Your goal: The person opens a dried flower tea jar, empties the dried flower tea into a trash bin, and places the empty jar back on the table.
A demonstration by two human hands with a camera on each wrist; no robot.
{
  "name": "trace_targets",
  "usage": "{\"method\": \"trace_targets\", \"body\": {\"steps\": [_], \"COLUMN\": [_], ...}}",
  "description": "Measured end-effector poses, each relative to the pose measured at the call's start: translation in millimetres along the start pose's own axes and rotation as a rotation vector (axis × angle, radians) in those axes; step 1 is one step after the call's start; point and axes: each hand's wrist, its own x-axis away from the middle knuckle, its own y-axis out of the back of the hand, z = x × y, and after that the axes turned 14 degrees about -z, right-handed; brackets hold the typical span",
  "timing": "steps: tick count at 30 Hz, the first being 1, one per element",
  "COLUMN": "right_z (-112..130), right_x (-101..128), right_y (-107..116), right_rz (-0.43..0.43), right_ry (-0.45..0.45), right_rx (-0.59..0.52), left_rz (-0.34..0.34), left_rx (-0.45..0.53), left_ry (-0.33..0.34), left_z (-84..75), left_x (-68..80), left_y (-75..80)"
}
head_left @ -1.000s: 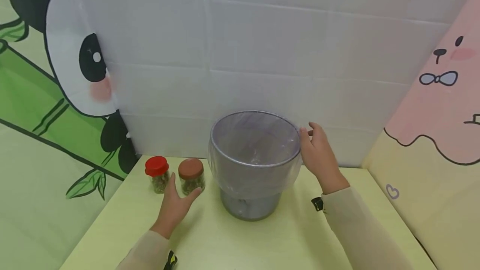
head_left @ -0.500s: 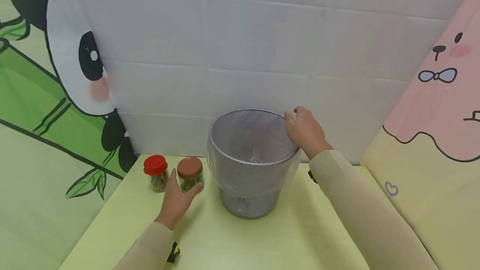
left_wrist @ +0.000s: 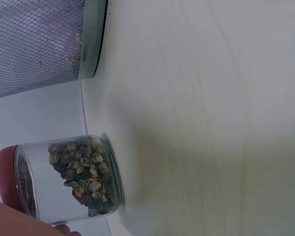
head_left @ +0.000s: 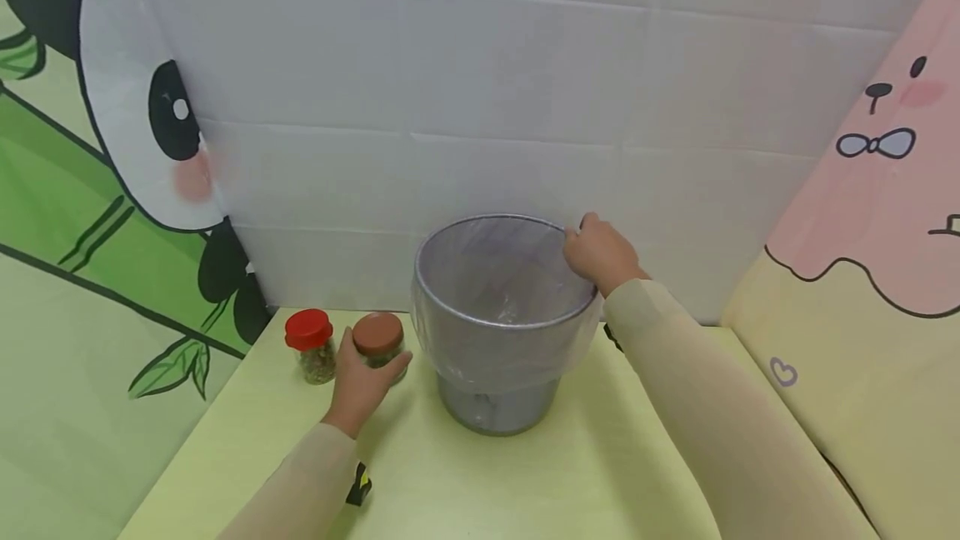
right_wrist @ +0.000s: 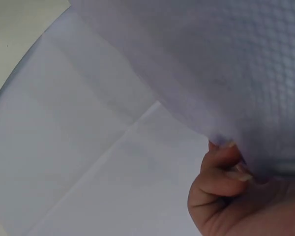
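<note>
At table centre: mesh bin [head_left: 501,332], upright, lined with a clear bag [head_left: 450,348] folded over its rim.
Right hand [head_left: 600,255]: on the bin's far right rim, fingers curled, pinching the bag.
Left hand [head_left: 360,377]: curled round the brown-lidded jar [head_left: 380,342], just left of the bin.
Beside it: red-lidded jar [head_left: 311,343], upright, further left.
Nearer hand: left for jars, right for bin.

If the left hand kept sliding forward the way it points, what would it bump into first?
Nothing new: the left hand already touches the brown-lidded jar, so it would probably push that jar toward the white backdrop.
</note>
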Motion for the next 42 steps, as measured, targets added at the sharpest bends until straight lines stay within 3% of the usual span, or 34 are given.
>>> {"method": "trace_targets", "body": {"steps": [7, 15, 21, 25, 35, 42], "right_z": [2, 4, 6, 4, 8, 7], "right_x": [2, 1, 0, 0, 3, 4], "right_y": [-3, -7, -9, -9, -8, -7], "right_rz": [0.030, 0.051, 0.063, 0.067, 0.067, 0.061], "right_ry": [0.019, -0.006, -0.002, -0.021, -0.024, -0.041], "right_rx": [0.016, 0.040, 0.053, 0.058, 0.092, 0.098], "left_rz": [-0.012, 0.045, 0.064, 0.086, 0.066, 0.089], "left_rx": [0.032, 0.035, 0.057, 0.054, 0.071, 0.051], "left_ry": [0.125, 0.111, 0.158, 0.189, 0.182, 0.190], "left_z": [10.5, 35.6, 49.2, 49.4, 48.0, 48.1], "left_x": [-12.4, -26.4, -33.2, -35.4, -34.2, -34.3], "left_y": [-6.3, -7.5, -8.7, -8.8, -10.1, -11.7]}}
